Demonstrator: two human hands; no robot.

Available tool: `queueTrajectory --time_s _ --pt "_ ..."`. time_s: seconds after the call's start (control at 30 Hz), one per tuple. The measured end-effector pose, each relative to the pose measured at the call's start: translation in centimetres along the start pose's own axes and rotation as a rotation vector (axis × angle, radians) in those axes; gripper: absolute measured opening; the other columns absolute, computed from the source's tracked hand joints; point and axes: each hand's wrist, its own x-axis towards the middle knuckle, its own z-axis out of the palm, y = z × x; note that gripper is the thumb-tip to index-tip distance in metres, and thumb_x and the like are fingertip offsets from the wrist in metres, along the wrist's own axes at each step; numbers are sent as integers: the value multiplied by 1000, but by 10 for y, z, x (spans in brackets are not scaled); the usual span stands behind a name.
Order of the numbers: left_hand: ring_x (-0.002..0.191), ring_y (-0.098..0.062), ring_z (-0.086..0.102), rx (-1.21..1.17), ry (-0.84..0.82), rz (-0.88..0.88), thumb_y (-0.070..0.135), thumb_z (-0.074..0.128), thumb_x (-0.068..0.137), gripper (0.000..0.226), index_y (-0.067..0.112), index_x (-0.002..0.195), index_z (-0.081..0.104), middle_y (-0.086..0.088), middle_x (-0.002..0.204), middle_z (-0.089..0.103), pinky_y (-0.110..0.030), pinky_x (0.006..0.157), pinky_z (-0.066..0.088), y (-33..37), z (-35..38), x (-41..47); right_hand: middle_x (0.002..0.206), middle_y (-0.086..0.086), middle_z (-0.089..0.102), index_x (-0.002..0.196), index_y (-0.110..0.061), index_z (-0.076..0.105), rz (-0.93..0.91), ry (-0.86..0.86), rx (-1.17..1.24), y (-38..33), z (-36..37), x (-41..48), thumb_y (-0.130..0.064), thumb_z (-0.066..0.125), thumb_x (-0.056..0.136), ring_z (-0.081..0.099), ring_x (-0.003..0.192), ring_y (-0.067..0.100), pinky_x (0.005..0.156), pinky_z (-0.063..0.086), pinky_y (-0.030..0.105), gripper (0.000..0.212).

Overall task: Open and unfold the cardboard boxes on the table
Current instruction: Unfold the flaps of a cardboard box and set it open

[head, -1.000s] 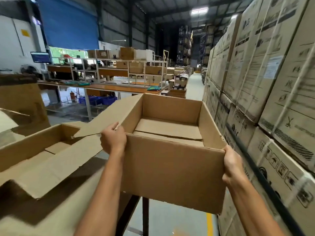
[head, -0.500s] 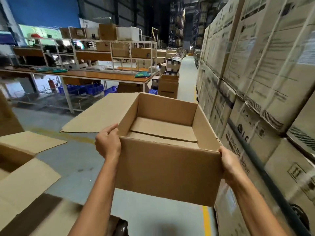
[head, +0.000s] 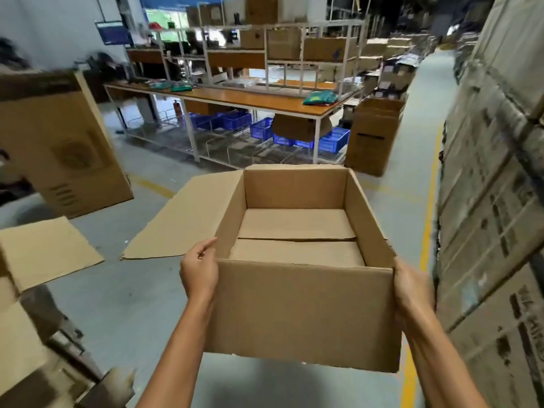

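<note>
An open brown cardboard box hangs in the air in front of me, above the grey floor. Its top is open and its bottom flaps lie shut inside. One long top flap sticks out flat to the left. My left hand grips the box's near left corner, fingers curled over the left wall. My right hand holds the near right corner, its fingers hidden behind the wall.
Another opened cardboard box sits at the lower left. A tall carton stands behind it. A wall of stacked wrapped cartons runs along the right. A long workbench with blue crates underneath crosses ahead.
I have turned to the right with the box, away from the table at my left. The box now sits lower in view, over the floor. Both hands keep their grip.
</note>
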Motion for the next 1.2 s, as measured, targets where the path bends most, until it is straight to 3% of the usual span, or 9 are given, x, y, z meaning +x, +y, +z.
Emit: queueTrajectory --time_s 0.1,0.23,0.57,0.7,0.77,0.87,1.0,1.2 --pt "109 -12 58 0 23 -66 2 48 93 34 16 113 73 5 113 67 -23 89 42 -19 1 39 83 16 63 75 -7 61 0 -81 6 -7 46 30 -41 50 84 50 75 29 69 42 43 37" --pt "111 -15 61 -24 151 -140 0 48 89 38 24 101 74 4 112 69 -34 102 48 -50 4 91 79 11 64 78 -7 62 32 -195 -12 -17 123 64 -42 53 82 54 75 30 69 44 41 36" --pt "106 -17 66 -16 413 -239 12 48 83 38 39 82 74 6 111 73 -42 98 52 -128 17 283 89 11 68 85 -11 67 32 -442 -127 -78 362 173 -50 50 74 60 84 32 73 44 40 44" --pt "107 -19 67 -49 481 -263 18 48 78 36 41 78 75 6 108 74 -45 100 51 -141 20 358 87 12 66 83 -9 65 -8 -498 -133 -123 449 204 -46 52 82 59 85 33 72 42 38 39" --pt "107 -20 67 -56 509 -260 18 47 76 37 41 78 76 6 108 74 -46 100 51 -142 22 387 83 12 62 79 -8 61 -40 -529 -141 -146 485 215 -41 51 86 55 82 30 72 40 37 35" --pt "108 -16 66 -76 543 -244 19 46 76 38 40 82 77 7 109 73 -46 102 50 -145 23 430 82 9 58 76 -11 59 -50 -558 -128 -172 544 236 -46 49 76 52 81 26 74 38 38 37" --pt "109 -14 66 -100 599 -241 19 50 77 38 41 88 78 10 109 74 -48 104 48 -158 22 496 79 10 50 77 -15 54 -87 -691 -136 -211 637 263 -33 49 89 47 76 23 70 34 34 22" --pt "112 -21 66 -182 749 -201 9 53 84 39 36 90 79 2 112 74 -50 106 46 -180 27 614 89 9 60 88 -9 61 -176 -822 -175 -273 801 301 -41 47 84 56 90 27 86 47 41 35"
